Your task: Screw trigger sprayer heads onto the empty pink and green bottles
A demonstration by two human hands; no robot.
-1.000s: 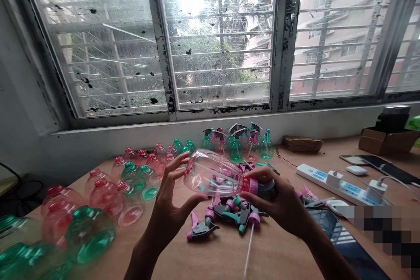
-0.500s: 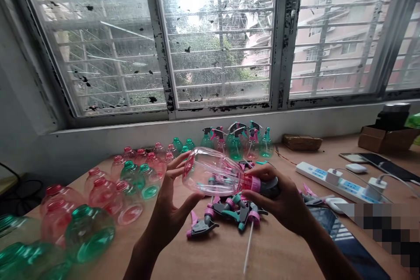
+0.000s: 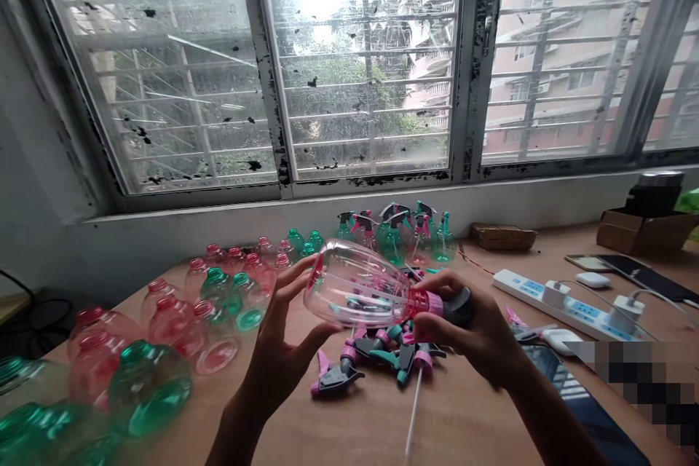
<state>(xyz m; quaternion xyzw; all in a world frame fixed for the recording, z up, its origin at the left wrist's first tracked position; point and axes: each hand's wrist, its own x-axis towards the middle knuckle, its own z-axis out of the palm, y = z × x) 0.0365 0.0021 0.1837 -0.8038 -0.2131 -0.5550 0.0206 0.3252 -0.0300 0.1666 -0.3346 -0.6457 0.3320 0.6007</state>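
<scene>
A clear pink bottle [image 3: 357, 287] lies sideways in the air, its base to the left and its neck to the right. My left hand [image 3: 289, 320] grips it near the base, fingers behind and thumb at the lower edge. At the neck, the fingers and thumb of my right hand [image 3: 470, 328] close round a trigger sprayer [image 3: 435, 303] with a pink collar and grey head. The collar sits at the bottle's mouth; a tube shows through the wall. Below the bottle lies a pile of loose trigger sprayers [image 3: 404, 353] in pink, grey and teal.
Several open pink and green bottles [image 3: 169, 320] stand on the table's left side. Finished-looking spray bottles [image 3: 393, 244] line the wall under the window. To the right are a white power strip [image 3: 562, 306], a dark tablet [image 3: 584, 400] and a cardboard box [image 3: 628, 229].
My right hand has shifted slightly right, and its thumb and the sprayer have moved with it. The bottle's neck end tilts a little differently. My left hand stays almost in place.
</scene>
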